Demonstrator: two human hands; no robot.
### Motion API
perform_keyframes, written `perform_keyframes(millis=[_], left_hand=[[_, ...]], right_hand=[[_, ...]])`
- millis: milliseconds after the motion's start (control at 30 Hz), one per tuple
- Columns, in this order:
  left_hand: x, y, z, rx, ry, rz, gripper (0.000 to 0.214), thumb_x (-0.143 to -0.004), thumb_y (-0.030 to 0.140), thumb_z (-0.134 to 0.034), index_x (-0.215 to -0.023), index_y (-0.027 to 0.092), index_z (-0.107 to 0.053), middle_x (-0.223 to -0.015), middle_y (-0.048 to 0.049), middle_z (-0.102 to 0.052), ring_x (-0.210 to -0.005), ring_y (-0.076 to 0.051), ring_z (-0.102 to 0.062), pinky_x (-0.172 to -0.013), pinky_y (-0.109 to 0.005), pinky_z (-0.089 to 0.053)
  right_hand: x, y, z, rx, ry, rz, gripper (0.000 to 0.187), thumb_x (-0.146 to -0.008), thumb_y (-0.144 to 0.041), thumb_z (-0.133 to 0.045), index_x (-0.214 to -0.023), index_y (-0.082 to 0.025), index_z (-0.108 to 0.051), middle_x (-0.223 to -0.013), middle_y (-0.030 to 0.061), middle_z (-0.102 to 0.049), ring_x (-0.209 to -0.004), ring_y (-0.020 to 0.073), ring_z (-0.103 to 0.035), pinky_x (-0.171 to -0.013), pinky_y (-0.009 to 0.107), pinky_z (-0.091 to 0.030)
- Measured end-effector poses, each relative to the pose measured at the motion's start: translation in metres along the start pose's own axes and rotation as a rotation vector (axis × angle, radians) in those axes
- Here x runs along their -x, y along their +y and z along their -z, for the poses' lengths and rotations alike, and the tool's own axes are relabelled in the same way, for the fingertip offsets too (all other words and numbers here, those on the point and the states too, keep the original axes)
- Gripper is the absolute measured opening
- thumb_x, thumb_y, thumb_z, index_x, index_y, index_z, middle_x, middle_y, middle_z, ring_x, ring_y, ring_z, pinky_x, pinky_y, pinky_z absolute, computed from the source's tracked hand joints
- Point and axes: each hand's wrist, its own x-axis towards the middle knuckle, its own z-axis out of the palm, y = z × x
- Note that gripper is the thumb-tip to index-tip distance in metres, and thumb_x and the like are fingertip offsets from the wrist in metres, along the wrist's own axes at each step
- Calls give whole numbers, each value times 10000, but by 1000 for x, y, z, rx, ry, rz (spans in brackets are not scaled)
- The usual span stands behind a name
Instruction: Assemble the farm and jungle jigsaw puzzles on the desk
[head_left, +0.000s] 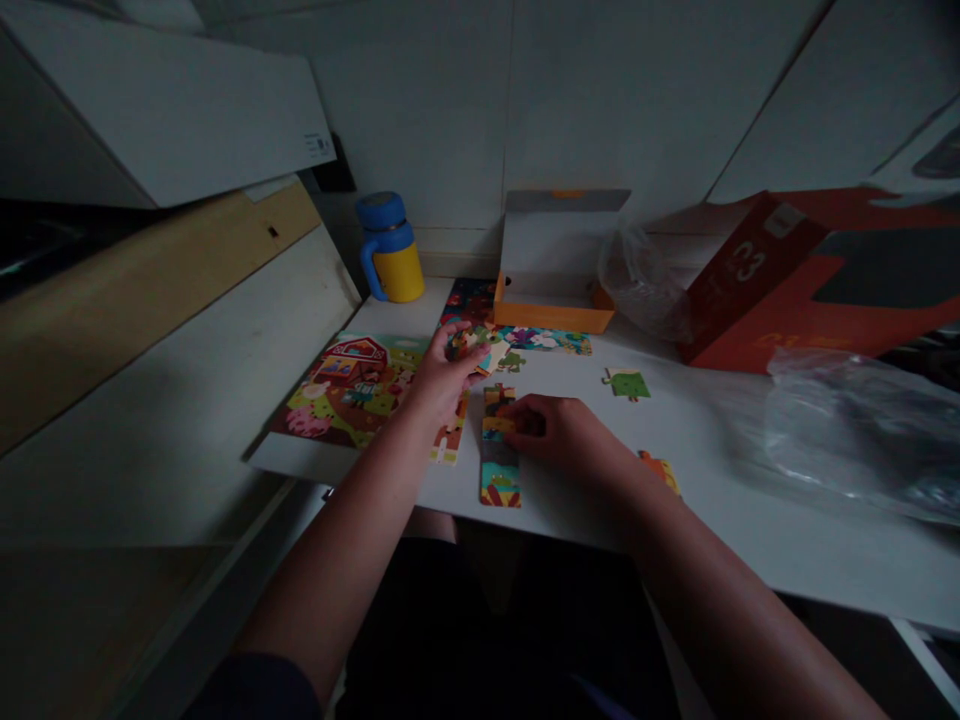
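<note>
White tabletop [720, 430] | open orange box [553, 317] near its rear edge | my left hand [444, 376], fingers curled around jigsaw pieces [486, 354] above the middle | my right hand [559, 428], fingertips nearly together at the jigsaw strip [500, 478] by the front edge, grip unclear

the bench [712, 430] is smooth and matt; at its front edge, a puzzle strip [500, 480] of printed card; by its back edge, glossy, crinkled plastic wrap [646, 285]; at its back left corner, a mug [400, 275], probably smooth plastic, though dim.
</note>
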Motion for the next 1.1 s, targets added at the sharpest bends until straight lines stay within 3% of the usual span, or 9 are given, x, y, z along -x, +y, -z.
perform_keyframes(millis=[167,433,600,700,833,1100], left_hand=[[-1,0,0,12,4,3,646,-672,279,-986,-1208,286,-626,-1100,-22,-728,-863,-165,-732,-662,-236,-601],[-2,-2,1,-15,8,-1,636,-686,293,-975,-1219,290,-627,-1125,-22,-724,-868,-160,-730,-661,-234,-602],[1,1,-1,-26,18,1,629,-693,279,-970,-1220,282,-627,-1137,-29,-723,-857,-162,-724,-644,-232,-598],[3,3,-2,-25,10,-7,628,-688,287,-975,-1210,275,-626,-1102,-24,-718,-880,-166,-721,-658,-227,-596],[4,4,-2,-31,19,-5,654,-670,305,-988,-1214,276,-626,-1075,-18,-712,-878,-165,-716,-677,-237,-599],[3,4,-3,-15,17,1,628,-683,266,-970,-1207,276,-623,-1088,-14,-723,-860,-152,-716,-651,-215,-585]], right_hand=[[1,1,-1,60,22,27,172,-851,-191,-771,-1013,-245,-791,-908,41,-779,-752,191,-678,-701,328,-494],[3,3,1,146,47,73,246,-847,-216,-802,-1091,-242,-777,-991,73,-747,-811,211,-666,-743,337,-507],[6,-5,1,114,-12,303,353,-921,-308,-812,-1262,-243,-750,-1284,118,-689,-1112,259,-670,-1004,411,-537],[6,-7,-4,177,-78,461,292,-952,-318,-787,-1238,-262,-778,-1329,118,-678,-1236,289,-624,-1097,466,-501],[5,-8,-7,254,-143,510,195,-975,-312,-754,-1156,-267,-811,-1259,103,-703,-1164,281,-644,-1065,467,-515],[5,-6,-7,262,-134,494,187,-989,-268,-723,-1158,-256,-802,-1243,99,-698,-1152,273,-639,-1046,454,-523]])
